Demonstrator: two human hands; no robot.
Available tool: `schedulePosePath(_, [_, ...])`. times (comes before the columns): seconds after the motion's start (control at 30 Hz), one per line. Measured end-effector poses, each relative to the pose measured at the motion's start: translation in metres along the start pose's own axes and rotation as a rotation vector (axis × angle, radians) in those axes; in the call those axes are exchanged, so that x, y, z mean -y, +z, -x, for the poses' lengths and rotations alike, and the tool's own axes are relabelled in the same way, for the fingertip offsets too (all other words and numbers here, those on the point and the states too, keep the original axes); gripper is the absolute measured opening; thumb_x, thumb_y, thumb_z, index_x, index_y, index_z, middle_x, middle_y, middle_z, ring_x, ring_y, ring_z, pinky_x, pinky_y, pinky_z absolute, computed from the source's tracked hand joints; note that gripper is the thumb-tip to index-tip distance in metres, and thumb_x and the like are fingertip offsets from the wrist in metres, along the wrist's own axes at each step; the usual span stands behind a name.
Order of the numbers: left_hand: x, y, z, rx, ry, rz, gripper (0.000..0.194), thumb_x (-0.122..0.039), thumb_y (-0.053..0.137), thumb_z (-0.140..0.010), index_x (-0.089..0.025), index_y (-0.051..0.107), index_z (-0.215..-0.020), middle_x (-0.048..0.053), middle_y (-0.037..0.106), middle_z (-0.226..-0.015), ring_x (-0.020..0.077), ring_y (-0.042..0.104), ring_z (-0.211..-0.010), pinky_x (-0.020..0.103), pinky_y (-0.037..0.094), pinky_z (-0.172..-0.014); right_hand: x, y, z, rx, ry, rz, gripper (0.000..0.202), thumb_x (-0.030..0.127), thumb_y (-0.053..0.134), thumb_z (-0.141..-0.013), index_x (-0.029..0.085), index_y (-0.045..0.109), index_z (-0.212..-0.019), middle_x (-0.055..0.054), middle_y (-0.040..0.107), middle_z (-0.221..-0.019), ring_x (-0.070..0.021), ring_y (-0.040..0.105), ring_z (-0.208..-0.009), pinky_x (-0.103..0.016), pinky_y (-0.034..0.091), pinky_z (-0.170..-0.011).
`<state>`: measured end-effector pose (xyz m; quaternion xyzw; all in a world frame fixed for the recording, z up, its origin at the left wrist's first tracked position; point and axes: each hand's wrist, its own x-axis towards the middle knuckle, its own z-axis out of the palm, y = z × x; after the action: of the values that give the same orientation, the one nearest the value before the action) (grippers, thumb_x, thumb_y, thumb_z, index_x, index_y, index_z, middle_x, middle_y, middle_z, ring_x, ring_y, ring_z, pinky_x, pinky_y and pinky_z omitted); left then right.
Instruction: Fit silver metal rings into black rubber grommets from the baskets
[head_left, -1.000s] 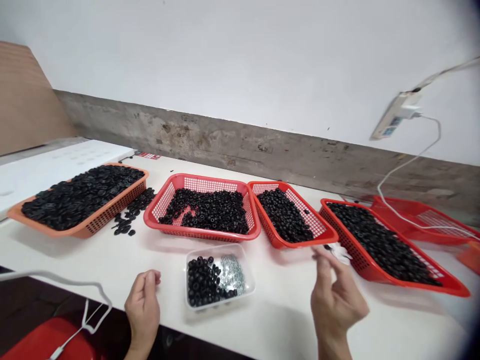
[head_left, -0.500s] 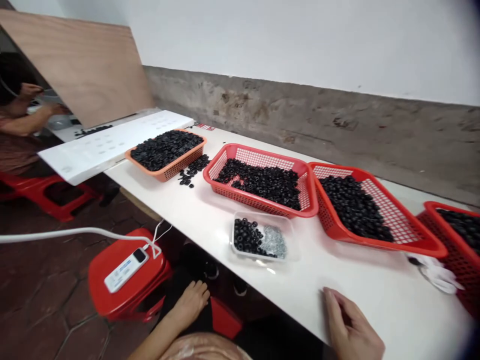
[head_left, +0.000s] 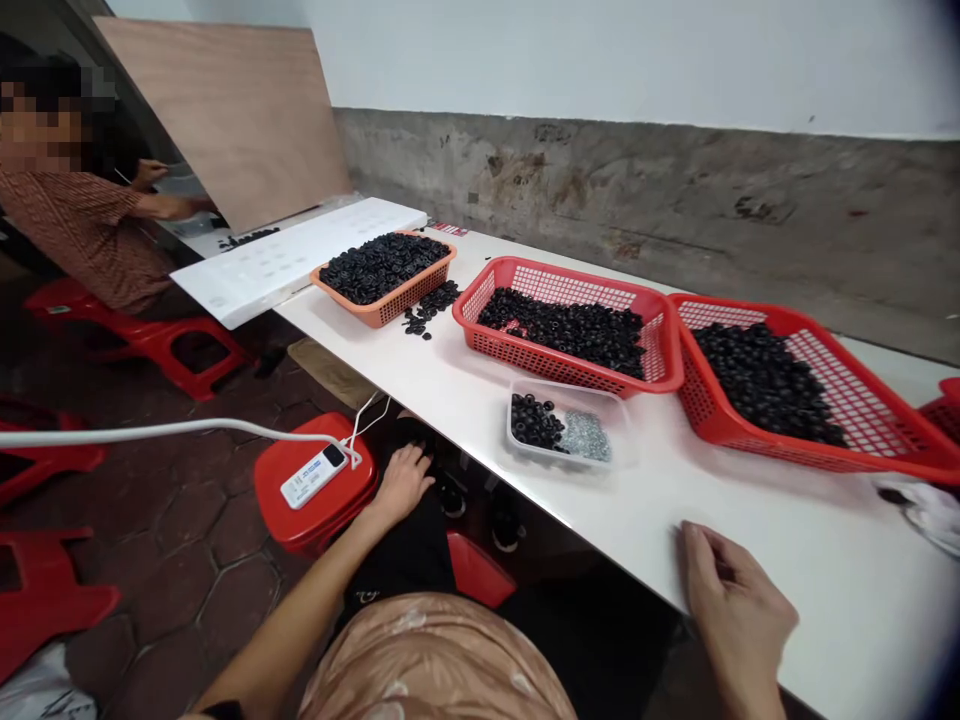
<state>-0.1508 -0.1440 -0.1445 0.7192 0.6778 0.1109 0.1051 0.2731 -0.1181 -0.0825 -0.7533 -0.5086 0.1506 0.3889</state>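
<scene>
My left hand (head_left: 405,484) lies on my dark-trousered knee, fingers stretched over it, holding nothing. On the near edge of the white table (head_left: 645,515) rests my right hand (head_left: 739,600), loosely curled on its side; no object shows in it. Nearest to it is a clear plastic box (head_left: 568,460), with black rings (head_left: 535,423) on its left side and small silvery pieces (head_left: 586,436) on its right. Behind the box stands a red basket (head_left: 562,360) part filled with small black ring-like parts (head_left: 566,330). Another red basket (head_left: 787,455) with rounder black parts (head_left: 765,385) is to its right.
An orange basket (head_left: 382,308) heaped with black pieces stands farther left, with loose pieces (head_left: 431,308) beside it. A white device (head_left: 313,478) with a cable lies on a red stool (head_left: 281,525). A co-worker (head_left: 90,220) sits beyond a wooden board (head_left: 240,120).
My view has turned left and down, so the table and baskets appear farther right and higher. More of the co-worker shows. Both hands keep their resting places.
</scene>
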Motion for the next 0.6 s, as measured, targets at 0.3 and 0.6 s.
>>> schedulePosePath(0.3, [0.034, -0.043, -0.048, -0.177, -0.171, 0.258, 0.038, -0.029, 0.055, -0.092, -0.011, 0.060, -0.126, 0.018, 0.057, -0.133, 0.0334, 0.047, -0.129, 0.047, 0.035, -0.111, -0.002, 0.002, -0.001, -0.025, -0.053, -0.003, 0.059, 0.066, 0.055, -0.073, 0.013, 0.075, -0.092, -0.013, 0.074, -0.090, -0.0272, 0.067, -0.076, -0.040, 0.051, -0.084])
schedulePosePath(0.6, [0.058, -0.060, -0.076, -0.246, -0.505, 0.661, 0.038, -0.035, 0.059, -0.095, -0.016, 0.057, -0.127, 0.012, 0.058, -0.132, 0.0276, 0.059, -0.116, 0.051, 0.049, -0.097, -0.009, 0.004, -0.004, -0.016, -0.101, -0.034, 0.058, 0.068, 0.056, -0.076, 0.015, 0.075, -0.090, -0.012, 0.075, -0.092, -0.0262, 0.068, -0.078, -0.036, 0.051, -0.082])
